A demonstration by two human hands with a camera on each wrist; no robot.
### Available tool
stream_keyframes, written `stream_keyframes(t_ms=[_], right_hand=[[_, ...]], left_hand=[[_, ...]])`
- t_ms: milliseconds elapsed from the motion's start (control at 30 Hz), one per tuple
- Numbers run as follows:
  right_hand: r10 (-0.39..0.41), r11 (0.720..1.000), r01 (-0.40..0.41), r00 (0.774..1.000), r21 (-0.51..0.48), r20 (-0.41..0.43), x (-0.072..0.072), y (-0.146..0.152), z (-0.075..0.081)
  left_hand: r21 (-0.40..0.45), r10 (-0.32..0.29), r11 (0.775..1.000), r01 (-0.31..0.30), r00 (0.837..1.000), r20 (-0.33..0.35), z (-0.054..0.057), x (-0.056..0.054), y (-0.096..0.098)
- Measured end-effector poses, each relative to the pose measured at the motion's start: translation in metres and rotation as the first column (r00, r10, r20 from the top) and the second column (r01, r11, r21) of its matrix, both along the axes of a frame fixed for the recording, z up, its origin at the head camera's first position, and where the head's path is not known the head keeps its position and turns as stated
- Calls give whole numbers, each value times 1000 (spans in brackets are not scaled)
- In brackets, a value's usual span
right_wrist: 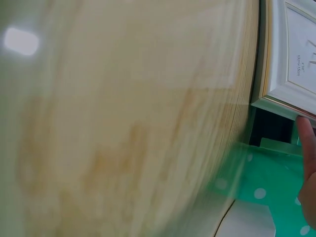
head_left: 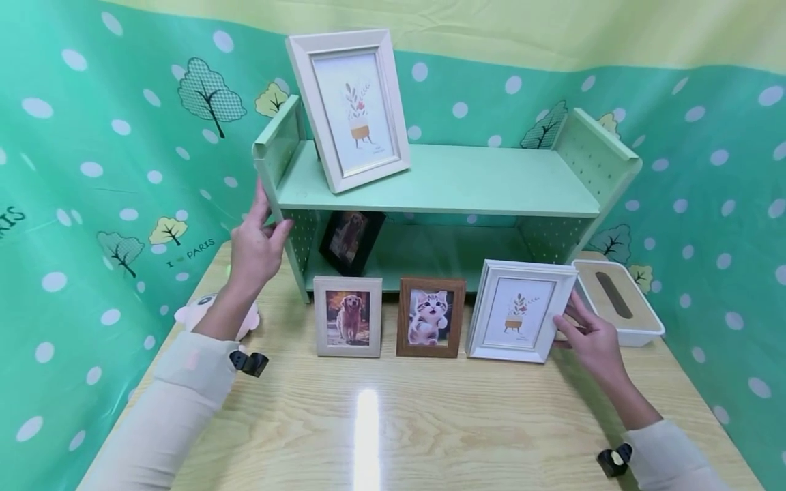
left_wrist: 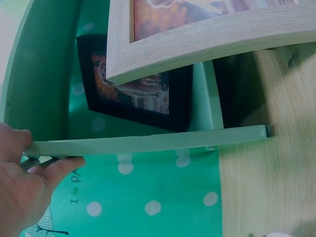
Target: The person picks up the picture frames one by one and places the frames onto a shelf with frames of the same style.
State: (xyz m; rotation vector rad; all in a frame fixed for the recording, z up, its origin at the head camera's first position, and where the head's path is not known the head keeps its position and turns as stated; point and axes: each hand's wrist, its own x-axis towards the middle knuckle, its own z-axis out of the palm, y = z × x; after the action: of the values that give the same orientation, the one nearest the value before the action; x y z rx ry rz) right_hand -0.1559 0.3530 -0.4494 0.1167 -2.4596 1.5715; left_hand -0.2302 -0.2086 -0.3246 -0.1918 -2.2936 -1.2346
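Observation:
My right hand (head_left: 592, 337) grips the right edge of a white photo frame (head_left: 522, 314) with a plant print, thumb at the front. That frame stands slightly tilted on the table; its left and top edges look doubled, and I cannot tell whether a second frame is behind. My left hand (head_left: 254, 252) holds the left side panel of a green two-tier shelf (head_left: 491, 181) by its front edge. Beside the white frame stand a brown frame (head_left: 400, 327) with a kitten photo and a pale frame (head_left: 317, 327) with a dog photo.
A larger whitish frame (head_left: 340, 181) leans on the upper tier at the left. Inside the lower tier, a black frame (left_wrist: 180, 98) sits tilted. A white box with a wooden lid (head_left: 604, 290) is at the right, and a pink plush toy (head_left: 248, 324) lies behind my left forearm.

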Motion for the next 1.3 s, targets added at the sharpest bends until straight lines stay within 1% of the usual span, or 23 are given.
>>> stream_keyframes(t_ms=[100,200,233,367,567,700,833,933,1067,1167,1300], right_hand=[[3,999,-3,1000,-46,-4,1,0,0],[17,993,-18,1000,-116,-10,2,0,-1],[18,992,-19,1000,-123,-12,2,0,-1],[18,995,-20,1000,-98,-22,4,0,-2],[11,998,-11,1000,-65,3,4,1,-3],[-6,1000,6,1000,4,2,2,0,-3],[-18,999,18,1000,47,-9,1,-1,-2],[-18,999,19,1000,49,-15,0,-2,0],[-16,999,17,1000,29,-20,-2,-3,1],[-10,1000,10,1000,4,-8,-3,-4,2],[-1,1000,1,1000,-6,3,-2,-5,4]], left_hand=[[6,-16,1000,16,1000,-9,0,0,0],[13,-32,999,32,999,-4,1,1,-1],[14,-35,999,35,999,-1,1,1,-1],[15,-45,999,45,999,1,1,2,-2],[20,-52,998,52,999,5,1,2,-3],[12,-46,999,46,999,-5,0,2,-3],[4,-41,999,41,999,-7,-1,2,-3],[4,-41,999,41,999,1,-1,2,-4],[1,-40,999,40,999,1,0,1,-5],[1,-41,999,41,999,2,1,1,-6],[4,-45,999,45,999,19,0,2,-6]])
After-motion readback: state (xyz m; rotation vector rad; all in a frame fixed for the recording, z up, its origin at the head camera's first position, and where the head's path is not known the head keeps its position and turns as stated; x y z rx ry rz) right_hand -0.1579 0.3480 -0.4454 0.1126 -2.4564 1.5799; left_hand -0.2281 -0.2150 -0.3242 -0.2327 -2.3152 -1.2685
